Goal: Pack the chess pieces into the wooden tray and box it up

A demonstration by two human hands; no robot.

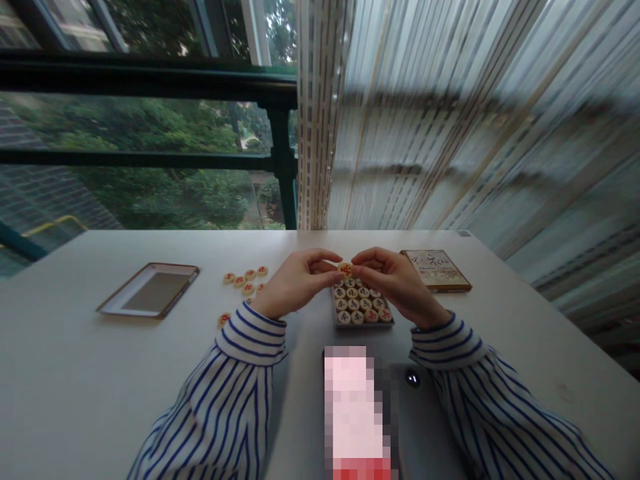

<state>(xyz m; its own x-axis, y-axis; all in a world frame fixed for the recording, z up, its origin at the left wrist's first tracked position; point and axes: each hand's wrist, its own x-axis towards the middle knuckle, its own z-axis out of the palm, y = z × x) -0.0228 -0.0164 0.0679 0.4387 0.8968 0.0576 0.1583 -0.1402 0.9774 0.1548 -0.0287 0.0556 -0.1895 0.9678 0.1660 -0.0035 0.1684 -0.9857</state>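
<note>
White surface (65,360) before a window with dark green railings (150,79) and a striped string curtain (425,127). Near its middle sits a tray (367,325) of round game pieces. Just above the tray's far part is one pale, cream-coloured disc (345,269) with a bold red character on its face. Both hands have hold of it: left hand (295,280) and right hand (397,280) meet there, thumbs and forefingers nearly closed at its edges. Left of the tray lie loose red-marked pieces (249,289); right of it, a decorated box lid (437,269).
</note>
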